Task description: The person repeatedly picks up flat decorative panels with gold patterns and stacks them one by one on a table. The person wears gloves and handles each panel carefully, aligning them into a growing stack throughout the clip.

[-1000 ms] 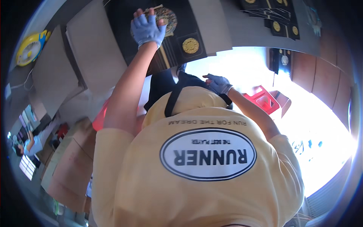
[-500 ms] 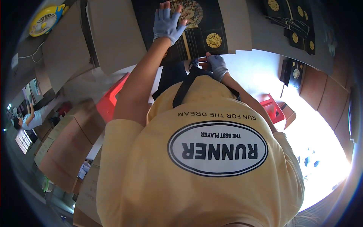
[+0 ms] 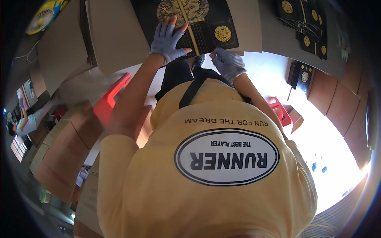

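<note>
A black printed sheet (image 3: 216, 16) with a gold band, a round dragon picture and a gold round emblem lies on the worktable at the top of the view. My left hand (image 3: 167, 43), in a grey fingerless glove, rests on its near left part with the fingers spread flat. At the near edge of the sheet is my right hand (image 3: 229, 64), gloved likewise. Its fingers are curled in, their tips close to the edge. Whether something thin is pinched there is hidden.
Large grey boards (image 3: 115, 35) lie left of the sheet. Several black and gold printed pieces (image 3: 305, 23) are piled at the right. A yellow fan (image 3: 41, 20) stands far left. Red stools (image 3: 109, 103), cardboard boxes (image 3: 59, 158) and another person (image 3: 27, 123) are around me.
My left hand has slid nearer to me and slightly left, still flat. The sheet has shifted a little away. My right hand has curled its fingers at the near edge.
</note>
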Tool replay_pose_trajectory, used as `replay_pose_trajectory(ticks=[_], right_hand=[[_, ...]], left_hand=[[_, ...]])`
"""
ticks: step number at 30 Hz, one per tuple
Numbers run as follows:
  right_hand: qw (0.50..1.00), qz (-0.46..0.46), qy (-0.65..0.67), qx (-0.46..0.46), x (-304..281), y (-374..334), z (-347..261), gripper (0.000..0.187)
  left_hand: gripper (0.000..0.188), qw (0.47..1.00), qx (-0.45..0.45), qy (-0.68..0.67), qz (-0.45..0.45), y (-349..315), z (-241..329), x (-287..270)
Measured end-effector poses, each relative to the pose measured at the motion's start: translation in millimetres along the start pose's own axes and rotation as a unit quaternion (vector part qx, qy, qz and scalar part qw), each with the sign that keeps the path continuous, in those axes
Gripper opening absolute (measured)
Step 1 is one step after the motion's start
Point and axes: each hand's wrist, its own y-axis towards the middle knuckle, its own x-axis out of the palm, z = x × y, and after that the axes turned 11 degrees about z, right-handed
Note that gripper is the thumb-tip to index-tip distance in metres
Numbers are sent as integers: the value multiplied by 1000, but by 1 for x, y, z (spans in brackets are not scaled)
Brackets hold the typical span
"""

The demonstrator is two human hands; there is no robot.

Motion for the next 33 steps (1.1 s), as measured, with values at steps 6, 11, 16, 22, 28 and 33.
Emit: replay_pose_trajectory(ticks=[6, 11, 16, 22, 28, 33], right_hand=[[915, 148, -228, -297, 14, 35, -5, 53], [908, 111, -277, -294, 30, 40, 17, 61], [921, 153, -220, -282, 26, 33, 23, 58], [927, 214, -178, -253, 10, 20, 34, 59], [925, 227, -159, -260, 8, 15, 40, 61], [923, 231, -150, -270, 10, 11, 43, 61]], left_hand=[[98, 1000, 5, 3, -3, 3, -1, 1], [99, 998, -6, 33, -59, 4, 3, -3], [105, 989, -48, 64, -127, 13, 14, -13], [109, 984, -54, 85, -149, 15, 16, -14], [109, 981, -58, 101, -156, 16, 17, -14], [109, 980, -61, 103, -160, 18, 19, -14]])
